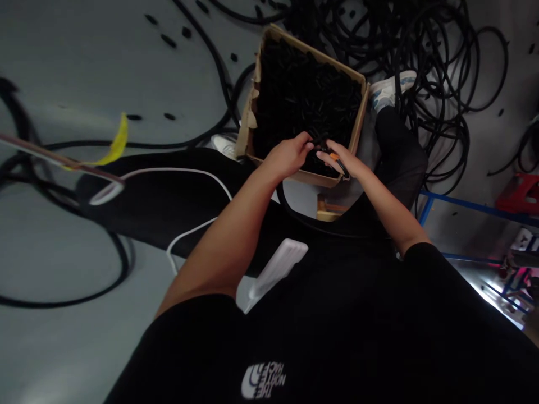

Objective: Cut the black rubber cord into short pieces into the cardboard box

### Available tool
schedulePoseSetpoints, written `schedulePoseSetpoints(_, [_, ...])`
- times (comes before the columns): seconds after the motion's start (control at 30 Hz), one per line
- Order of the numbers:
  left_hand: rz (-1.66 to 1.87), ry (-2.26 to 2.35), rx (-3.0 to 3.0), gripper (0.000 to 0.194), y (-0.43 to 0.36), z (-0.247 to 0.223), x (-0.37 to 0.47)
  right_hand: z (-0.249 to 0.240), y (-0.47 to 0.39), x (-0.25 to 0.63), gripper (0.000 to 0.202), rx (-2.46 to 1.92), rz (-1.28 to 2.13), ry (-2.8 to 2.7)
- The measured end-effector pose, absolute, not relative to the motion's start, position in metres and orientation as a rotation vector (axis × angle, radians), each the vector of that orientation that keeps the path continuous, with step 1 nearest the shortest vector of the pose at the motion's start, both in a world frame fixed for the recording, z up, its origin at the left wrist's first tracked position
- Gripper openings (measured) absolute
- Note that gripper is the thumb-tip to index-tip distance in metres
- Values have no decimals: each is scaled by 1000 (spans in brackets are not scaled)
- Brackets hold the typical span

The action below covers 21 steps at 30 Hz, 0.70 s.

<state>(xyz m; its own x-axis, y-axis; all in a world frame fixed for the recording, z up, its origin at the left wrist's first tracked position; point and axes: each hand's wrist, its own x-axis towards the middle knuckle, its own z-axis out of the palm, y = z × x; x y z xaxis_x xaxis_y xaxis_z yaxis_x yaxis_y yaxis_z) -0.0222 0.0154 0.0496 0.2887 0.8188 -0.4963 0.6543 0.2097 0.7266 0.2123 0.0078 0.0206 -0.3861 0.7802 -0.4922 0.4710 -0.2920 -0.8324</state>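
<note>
A cardboard box [357, 130] full of small black pieces [307, 90] stands on the floor between my feet. Over its near edge my left hand [290, 155] has its thumb and fingers pinched on a small dark item, too dark to make out. Close beside it, almost touching, my right hand [339, 157] holds a tool with orange and black parts [334, 156], its handle end pointing down toward my wrist. The tool's tip is lost against the dark pieces. A thick black hose [295, 215] curves below the box and over my lap.
Coiled black hoses [433, 62] lie at the upper right, and loose black pieces [168, 41] are scattered at the upper left. A white device [280, 266] rests on my lap near a white cable [181, 169]. A yellow strip [119, 140] hangs at left; a red object [520, 193] stands at right.
</note>
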Motion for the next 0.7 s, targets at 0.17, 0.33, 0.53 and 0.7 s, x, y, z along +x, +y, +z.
schedulePoseSetpoints(0.17, [138, 1526, 1516, 22, 24, 38, -30, 9, 10, 194, 32, -1726, 1567, -1807])
schedulePoseSetpoints(0.33, [131, 1553, 1455, 16, 40, 16, -33, -3, 19, 186, 28, -1795, 1514, -1805])
schedulePoseSetpoints(0.53, [81, 1501, 1376, 16, 34, 6, -30, -20, 8, 200, 25, -1839, 1570, -1798])
schedulePoseSetpoints(0.7, [108, 1597, 1313, 15, 32, -7, -30, -29, -11, 212, 27, -1762, 1761, -1732])
